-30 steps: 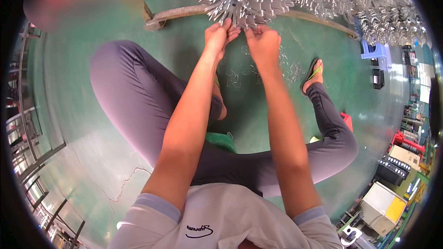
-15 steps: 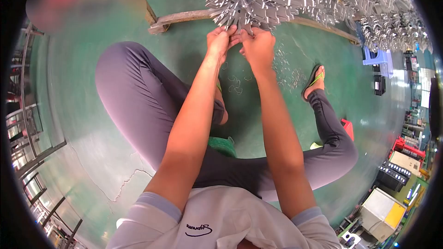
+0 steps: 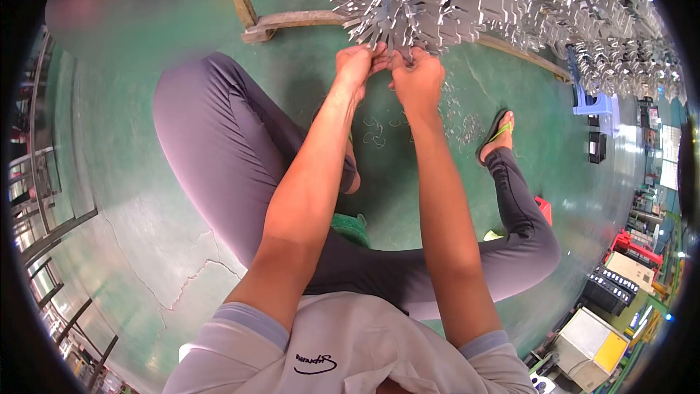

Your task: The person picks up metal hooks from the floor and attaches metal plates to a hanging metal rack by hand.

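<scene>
A dense cluster of thin, shiny metal pieces (image 3: 397, 11) hangs at the top centre, its lower tips reaching my fingers. My left hand (image 3: 356, 67) is closed in a pinch at the cluster's lower edge. Just right of it, my right hand (image 3: 419, 79) is curled, with thumb and fingers pressed together against the lowest metal pieces. The fingertips of both hands nearly meet. What exactly lies between them is partly hidden by the fingers.
Small thin loops and scraps (image 3: 463, 128) lie on the green floor below. A wooden beam (image 3: 302, 20) runs behind the metal cluster. More hanging metal rows (image 3: 620, 66) extend right, near a blue plastic stool (image 3: 594, 104). A green seat (image 3: 351, 230) shows beneath me.
The view has shifted slightly, so the hands and metal cluster appear a little further right and lower. Both hands stay pinched at the cluster's lower edge.
</scene>
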`<state>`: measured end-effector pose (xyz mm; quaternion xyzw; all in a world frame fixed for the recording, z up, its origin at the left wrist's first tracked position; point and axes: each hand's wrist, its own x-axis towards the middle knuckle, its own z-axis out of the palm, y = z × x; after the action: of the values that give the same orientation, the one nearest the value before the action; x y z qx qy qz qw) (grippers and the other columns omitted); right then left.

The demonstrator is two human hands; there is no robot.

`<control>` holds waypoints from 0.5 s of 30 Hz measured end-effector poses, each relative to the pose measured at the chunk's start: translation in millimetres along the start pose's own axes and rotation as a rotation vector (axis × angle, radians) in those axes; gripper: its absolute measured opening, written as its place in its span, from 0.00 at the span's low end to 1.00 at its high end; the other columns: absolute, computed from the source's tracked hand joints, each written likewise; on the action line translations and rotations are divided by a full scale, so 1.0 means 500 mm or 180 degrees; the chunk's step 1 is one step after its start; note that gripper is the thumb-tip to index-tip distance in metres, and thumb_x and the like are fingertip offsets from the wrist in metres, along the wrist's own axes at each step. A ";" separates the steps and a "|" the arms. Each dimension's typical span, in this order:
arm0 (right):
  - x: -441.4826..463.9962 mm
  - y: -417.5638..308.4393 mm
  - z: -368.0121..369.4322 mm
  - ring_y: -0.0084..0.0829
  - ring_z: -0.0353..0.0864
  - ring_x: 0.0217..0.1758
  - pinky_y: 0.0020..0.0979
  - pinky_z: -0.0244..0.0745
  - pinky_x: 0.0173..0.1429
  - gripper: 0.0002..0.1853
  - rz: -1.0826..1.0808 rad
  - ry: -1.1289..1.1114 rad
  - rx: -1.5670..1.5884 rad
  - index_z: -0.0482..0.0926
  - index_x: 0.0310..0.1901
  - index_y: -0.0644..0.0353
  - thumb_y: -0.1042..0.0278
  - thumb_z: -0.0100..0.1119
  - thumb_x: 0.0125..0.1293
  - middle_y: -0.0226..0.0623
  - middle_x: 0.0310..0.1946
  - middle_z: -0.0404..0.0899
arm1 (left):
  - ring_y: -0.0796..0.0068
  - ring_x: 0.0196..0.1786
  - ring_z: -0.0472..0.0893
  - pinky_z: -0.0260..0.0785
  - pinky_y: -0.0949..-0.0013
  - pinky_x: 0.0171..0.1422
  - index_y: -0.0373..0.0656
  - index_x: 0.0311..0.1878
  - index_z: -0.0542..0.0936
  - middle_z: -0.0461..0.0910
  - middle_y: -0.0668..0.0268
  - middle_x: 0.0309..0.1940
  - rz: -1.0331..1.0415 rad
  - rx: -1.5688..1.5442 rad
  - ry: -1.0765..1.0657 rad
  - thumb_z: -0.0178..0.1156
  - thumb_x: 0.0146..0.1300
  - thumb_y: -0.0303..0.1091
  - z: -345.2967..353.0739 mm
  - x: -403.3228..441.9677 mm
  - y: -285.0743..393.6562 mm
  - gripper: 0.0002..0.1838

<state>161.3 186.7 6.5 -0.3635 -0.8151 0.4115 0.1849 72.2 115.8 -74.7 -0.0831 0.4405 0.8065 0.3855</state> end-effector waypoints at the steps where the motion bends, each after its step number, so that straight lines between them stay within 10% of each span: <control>1: 0.001 -0.001 -0.003 0.45 0.88 0.24 0.44 0.80 0.35 0.13 0.0056 -0.0018 0.0022 0.86 0.36 0.68 0.63 0.67 0.65 0.48 0.23 0.86 | 0.67 0.41 0.88 0.83 0.68 0.49 0.30 0.46 0.83 0.87 0.56 0.42 0.0044 -0.0028 0.0025 0.59 0.73 0.25 0.001 -0.003 -0.003 0.08; 4: 0.019 0.026 0.006 0.52 0.88 0.31 0.48 0.81 0.41 0.12 -0.0288 0.0169 -0.0329 0.87 0.37 0.65 0.63 0.67 0.64 0.50 0.26 0.87 | 0.68 0.41 0.88 0.83 0.70 0.47 0.30 0.47 0.84 0.87 0.56 0.42 0.0119 -0.0030 0.0090 0.55 0.75 0.25 0.005 0.007 -0.007 0.10; 7: 0.023 0.040 0.008 0.33 0.86 0.21 0.36 0.78 0.30 0.11 -0.0478 0.0292 -0.0376 0.85 0.37 0.70 0.67 0.68 0.66 0.43 0.24 0.88 | 0.69 0.44 0.87 0.83 0.70 0.49 0.31 0.50 0.84 0.87 0.58 0.44 0.0083 -0.0013 0.0097 0.53 0.76 0.26 0.003 0.008 -0.019 0.11; 15: 0.019 0.037 0.012 0.49 0.87 0.32 0.47 0.79 0.40 0.13 -0.0216 0.0420 -0.0574 0.88 0.37 0.60 0.58 0.69 0.62 0.43 0.26 0.87 | 0.71 0.45 0.87 0.82 0.71 0.50 0.33 0.51 0.84 0.87 0.59 0.45 0.0166 -0.0037 0.0178 0.51 0.77 0.29 0.011 -0.002 -0.009 0.13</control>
<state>159.5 197.7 -11.8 -0.3772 -0.8466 0.3052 0.2185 77.1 120.9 -74.0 -0.0962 0.4484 0.8162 0.3514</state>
